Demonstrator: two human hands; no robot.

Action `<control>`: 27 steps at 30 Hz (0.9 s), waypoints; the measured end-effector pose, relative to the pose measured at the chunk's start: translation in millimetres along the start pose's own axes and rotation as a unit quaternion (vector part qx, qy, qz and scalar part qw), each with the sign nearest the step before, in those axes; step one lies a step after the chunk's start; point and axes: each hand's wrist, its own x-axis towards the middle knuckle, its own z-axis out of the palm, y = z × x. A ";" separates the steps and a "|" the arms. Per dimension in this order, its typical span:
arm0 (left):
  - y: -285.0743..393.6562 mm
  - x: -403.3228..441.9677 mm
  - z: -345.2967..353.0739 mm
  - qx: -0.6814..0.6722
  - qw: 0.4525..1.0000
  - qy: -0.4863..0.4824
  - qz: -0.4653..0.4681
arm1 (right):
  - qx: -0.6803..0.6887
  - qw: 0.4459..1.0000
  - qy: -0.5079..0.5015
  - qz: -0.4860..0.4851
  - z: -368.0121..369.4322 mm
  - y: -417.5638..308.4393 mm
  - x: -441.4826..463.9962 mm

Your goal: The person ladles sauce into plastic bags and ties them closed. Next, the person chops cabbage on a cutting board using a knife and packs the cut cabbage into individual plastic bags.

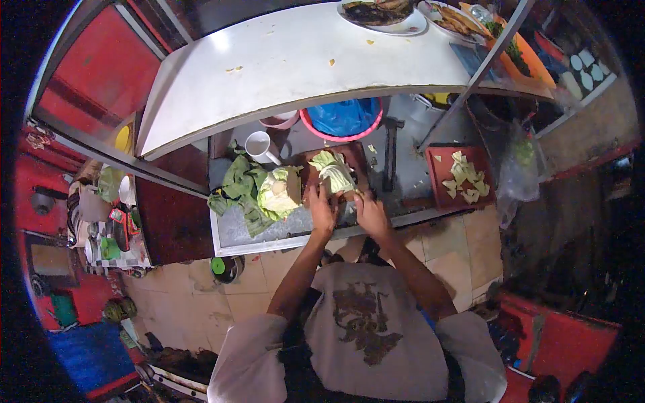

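Head view: your left hand point(322, 213) grips the cut cabbage point(334, 173) at 12 o'clock, apparently bracing it for the likely knife point(359, 193) clasped in your right hand point(371, 216); larger cabbage point(278, 193), 10 o'clock.

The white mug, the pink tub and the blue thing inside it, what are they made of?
The mug looks like glazed ceramic, smooth and pale, though it could be plastic. The tub seems to be plastic: its rim is bright, evenly pink. The blue thing looks like thin plastic, shiny and wrinkled.
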 end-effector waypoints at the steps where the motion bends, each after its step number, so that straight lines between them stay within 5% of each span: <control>1: -1.7 0.8 0.2 -0.001 1.000 0.001 -0.001 | -0.001 1.000 -0.001 -0.001 -2.9 -7.6 -6.0; 10: -44.3 7.1 3.1 0.004 0.994 -0.010 0.113 | -0.184 0.981 -0.056 0.032 7.1 -15.3 -32.1; 13: -44.4 14.4 -3.2 -0.009 0.994 -0.055 0.098 | -0.210 0.974 0.012 -0.087 35.8 23.8 -13.0; 15: -20.2 20.3 -28.1 0.081 0.984 -0.119 0.102 | -0.255 0.930 0.025 -0.263 48.5 38.0 -0.6; 16: -4.5 30.8 -44.8 0.081 0.984 -0.118 0.102 | -0.254 0.930 0.025 -0.263 49.2 38.5 -1.1; 18: 18.7 63.0 -70.8 0.185 0.908 -0.326 0.188 | -0.294 0.929 -0.008 -0.225 48.7 39.6 -5.2; 19: 13.6 75.5 -65.3 0.185 0.908 -0.326 0.189 | -0.295 0.929 -0.007 -0.224 51.0 36.8 -2.8; 21: -7.2 96.7 -42.6 0.205 0.822 -0.319 0.424 | -0.261 0.960 -0.067 -0.076 56.3 32.9 2.6; 22: -20.6 104.4 -30.2 0.205 0.822 -0.319 0.425 | -0.249 0.964 -0.085 -0.026 57.5 34.4 3.1; 24: -41.4 119.5 -9.7 0.187 0.785 -0.478 0.347 | -0.335 0.923 -0.130 -0.134 55.7 48.6 -1.2; 27: -37.2 123.5 -13.9 0.176 0.792 -0.433 0.393 | -0.173 0.973 -0.092 -0.123 -3.0 33.4 -40.2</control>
